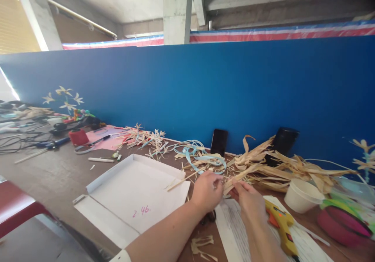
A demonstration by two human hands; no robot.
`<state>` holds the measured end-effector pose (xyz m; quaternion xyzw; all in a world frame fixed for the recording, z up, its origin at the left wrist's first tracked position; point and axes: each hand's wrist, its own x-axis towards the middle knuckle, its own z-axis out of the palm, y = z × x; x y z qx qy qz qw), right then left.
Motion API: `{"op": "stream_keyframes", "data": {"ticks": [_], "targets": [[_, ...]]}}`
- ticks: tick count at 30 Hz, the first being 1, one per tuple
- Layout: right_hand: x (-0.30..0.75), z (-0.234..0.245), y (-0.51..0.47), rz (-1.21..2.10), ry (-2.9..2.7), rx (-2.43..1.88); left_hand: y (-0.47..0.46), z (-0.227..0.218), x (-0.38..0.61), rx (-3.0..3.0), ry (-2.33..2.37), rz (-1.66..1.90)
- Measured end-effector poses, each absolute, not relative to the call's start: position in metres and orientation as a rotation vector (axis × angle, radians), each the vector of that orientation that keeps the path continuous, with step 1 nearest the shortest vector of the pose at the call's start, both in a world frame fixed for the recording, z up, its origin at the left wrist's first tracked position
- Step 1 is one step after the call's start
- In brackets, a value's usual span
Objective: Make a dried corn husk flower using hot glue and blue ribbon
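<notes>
Both of my hands meet low in the middle of the table. My left hand (206, 191) is closed, its fingertips pinching one end of a tan dried husk strip (234, 178). My right hand (248, 199) pinches the same strip just to the right. The strip runs up and right into a loose pile of dried husks (281, 167). Under my hands lies a printed white sheet (231, 227). A yellow and orange glue gun (281, 226) lies just right of my right wrist.
A flattened white box tray (131, 193) with "2.46" written on it lies to the left. Light blue ribbon (195, 152), a dark phone (219, 142), a black cup (283, 142) and a white bowl (301, 195) stand near the blue partition (187, 94). Tools, a red spool (78, 137) and paper flowers (66, 97) sit far left.
</notes>
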<state>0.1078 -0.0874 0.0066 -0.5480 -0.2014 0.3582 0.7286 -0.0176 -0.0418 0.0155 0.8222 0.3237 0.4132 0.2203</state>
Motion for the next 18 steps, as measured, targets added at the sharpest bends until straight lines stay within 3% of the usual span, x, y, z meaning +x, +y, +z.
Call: {"op": "stream_keyframes", "data": {"ticks": [9,18], "targets": [[0.103,0.011,-0.088,0.843,-0.506,-1.232,-0.021,-0.001,-0.009,1.370,0.738,0.675],[0.113,-0.004,-0.086,0.753,-0.603,-1.361,-0.024,0.000,-0.010,1.350,0.783,0.638]]}}
